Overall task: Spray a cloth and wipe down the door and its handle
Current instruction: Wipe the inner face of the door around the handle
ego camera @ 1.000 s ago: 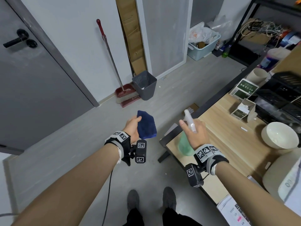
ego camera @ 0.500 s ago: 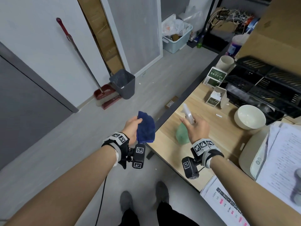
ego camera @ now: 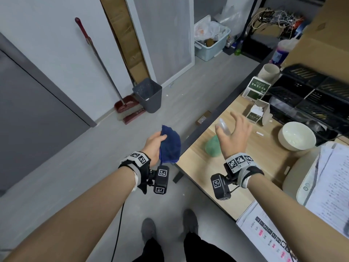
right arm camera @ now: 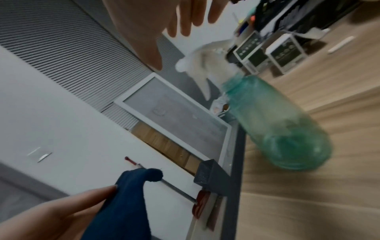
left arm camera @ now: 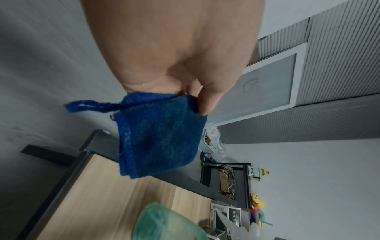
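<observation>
- My left hand (ego camera: 154, 146) sits just left of centre in the head view, its fingers (left arm camera: 207, 99) curled round a folded blue cloth (ego camera: 170, 144), pinching it at the top fold.
- The cloth is a thick, nubby terry, roughly square where it hangs below my thumb in the left wrist view, with a small loop of the same blue fabric sticking out at its left corner.
- My right hand (ego camera: 234, 137) is right of centre, over the near edge of the bench (ego camera: 264, 163). Its fingers (right arm camera: 185, 21) are spread wide and straight, gripping nothing.
- The spray bottle (right arm camera: 275, 123) stands on the bench under that hand. I cannot tell whether my palm touches its white spray head; in the right wrist view the fingers are clear of it.
- The bottle has a rounded, translucent green plastic body and a pale trigger top, both blurred.
- The bench is light wood grain with a dark edge.
- The door (ego camera: 28, 118), a flat matte grey panel, fills the left edge of the head view, well apart from both hands. Its handle is out of frame.
- A smooth white bowl (ego camera: 296, 136) sits on the bench at the right.
</observation>
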The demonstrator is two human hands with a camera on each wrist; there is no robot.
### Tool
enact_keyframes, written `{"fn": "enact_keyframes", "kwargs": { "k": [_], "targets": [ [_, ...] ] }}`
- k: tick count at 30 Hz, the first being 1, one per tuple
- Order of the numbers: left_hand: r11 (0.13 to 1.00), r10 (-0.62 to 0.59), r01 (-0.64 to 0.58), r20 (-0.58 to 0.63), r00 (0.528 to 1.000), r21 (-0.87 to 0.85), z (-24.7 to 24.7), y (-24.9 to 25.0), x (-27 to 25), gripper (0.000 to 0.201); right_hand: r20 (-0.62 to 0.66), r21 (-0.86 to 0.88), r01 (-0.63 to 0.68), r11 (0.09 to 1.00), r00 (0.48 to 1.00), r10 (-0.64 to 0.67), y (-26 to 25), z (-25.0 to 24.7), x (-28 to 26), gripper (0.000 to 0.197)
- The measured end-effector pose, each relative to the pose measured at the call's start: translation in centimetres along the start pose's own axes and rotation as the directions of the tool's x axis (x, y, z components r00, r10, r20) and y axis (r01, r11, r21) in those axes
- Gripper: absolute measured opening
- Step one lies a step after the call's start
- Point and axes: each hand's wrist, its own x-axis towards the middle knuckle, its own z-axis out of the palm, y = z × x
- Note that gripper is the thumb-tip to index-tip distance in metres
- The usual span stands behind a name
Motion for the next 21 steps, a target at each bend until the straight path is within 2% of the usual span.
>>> {"fn": "enact_keyframes", "kwargs": {
  "k": [2, 4, 6, 7, 8, 9, 11, 12, 14, 15, 17, 19, 21],
  "targets": [
    [1.0, 0.027, -0.027, 0.026, 0.999, 0.002, -1.3, 0.6, -0.5, 0.034, -0.05, 0.053, 0.121, 0.991, 0.992, -0.118, -2.4, 0.7, 0.0, 0.052],
    [0.998, 0.052, -0.053, 0.047, 0.998, 0.018, -3.1, 1.4, -1.2, 0.034, -0.04, 0.115, 0.214, 0.97, 0.977, -0.211, -5.4, 1.9, -0.5, 0.048],
    [0.996, 0.072, -0.076, 0.062, 0.995, 0.055, -5.3, 2.2, -2.0, 0.035, 0.078, 0.222, 0.217, 0.951, 0.968, -0.239, -8.4, 3.8, -1.3, 0.036],
    [0.993, 0.082, -0.086, 0.058, 0.995, 0.081, -6.6, 2.6, -2.5, 0.035, 0.191, 0.26, 0.174, 0.95, 0.955, -0.227, -9.9, 5.1, -1.8, 0.029],
    [0.989, 0.086, -0.091, 0.047, 0.995, 0.117, -8.0, 3.0, -3.0, 0.036, 0.328, 0.261, 0.122, 0.958, 0.922, -0.207, -11.2, 6.6, -2.3, 0.025],
    [0.984, 0.089, -0.093, 0.035, 0.995, 0.154, -9.5, 3.3, -3.7, 0.036, 0.471, 0.231, 0.08, 0.97, 0.863, -0.183, -12.5, 8.2, -2.8, 0.023],
    [0.966, 0.105, -0.105, 0.011, 0.994, 0.237, -12.8, 4.3, -5.5, 0.038, 0.721, 0.181, 0.029, 0.983, 0.676, -0.152, -15.3, 11.4, -4.3, 0.027],
    [0.955, 0.117, -0.111, -0.005, 0.993, 0.274, -14.6, 4.8, -6.4, 0.038, 0.796, 0.192, 0.016, 0.981, 0.582, -0.166, -16.7, 13.0, -5.3, 0.027],
    [0.943, 0.143, -0.122, -0.044, 0.989, 0.311, -18.6, 5.9, -8.3, 0.036, 0.868, 0.243, -0.005, 0.97, 0.447, -0.215, -19.9, 16.0, -7.4, 0.024],
    [0.94, 0.154, -0.125, -0.068, 0.986, 0.316, -20.6, 6.4, -9.1, 0.035, 0.884, 0.259, -0.016, 0.966, 0.407, -0.23, -21.4, 17.6, -8.4, 0.027],
    [0.937, 0.176, -0.128, -0.122, 0.977, 0.323, -24.7, 7.4, -10.7, 0.035, 0.893, 0.28, -0.016, 0.96, 0.37, -0.255, -24.6, 20.2, -10.5, 0.034],
    [0.932, 0.208, -0.144, -0.166, 0.964, 0.333, -28.7, 8.2, -12.2, 0.035, 0.882, 0.322, -0.015, 0.946, 0.368, -0.294, -27.5, 22.8, -12.6, 0.043],
    [0.932, 0.23, -0.159, -0.191, 0.954, 0.326, -32.3, 8.8, -13.7, 0.032, 0.865, 0.354, -0.001, 0.935, 0.382, -0.327, -30.3, 24.8, -14.5, 0.042]
  ]
}}
